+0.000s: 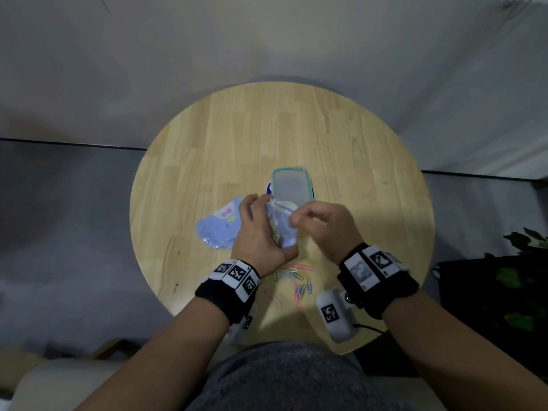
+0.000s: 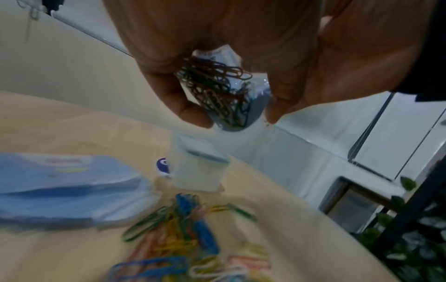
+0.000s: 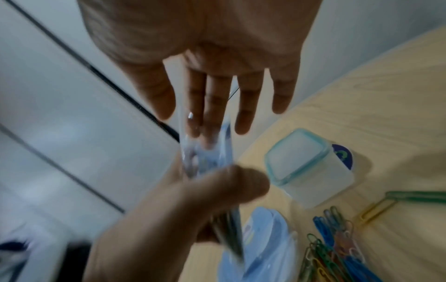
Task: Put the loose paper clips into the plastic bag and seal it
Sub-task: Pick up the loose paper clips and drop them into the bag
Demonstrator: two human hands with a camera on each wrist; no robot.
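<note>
My left hand (image 1: 262, 225) grips a small clear plastic bag (image 1: 283, 225) upright above the table, thumb on one side and fingers on the other. Dark paper clips (image 2: 217, 89) fill the bag's lower part. My right hand (image 1: 296, 219) is at the bag's mouth; in the right wrist view its fingers (image 3: 246, 106) are straight, and two fingertips reach into the top of the bag (image 3: 207, 158). The thumb stands apart from it. Loose coloured paper clips (image 1: 296, 278) lie on the table near my wrists, also visible as a blurred pile of clips (image 2: 181, 229).
A clear box with a teal rim (image 1: 292, 185) stands just behind the hands on the round wooden table (image 1: 207, 143). A blue plastic packet (image 1: 218, 228) lies left of my left hand. A dark plant (image 1: 522, 280) stands to the right of the table.
</note>
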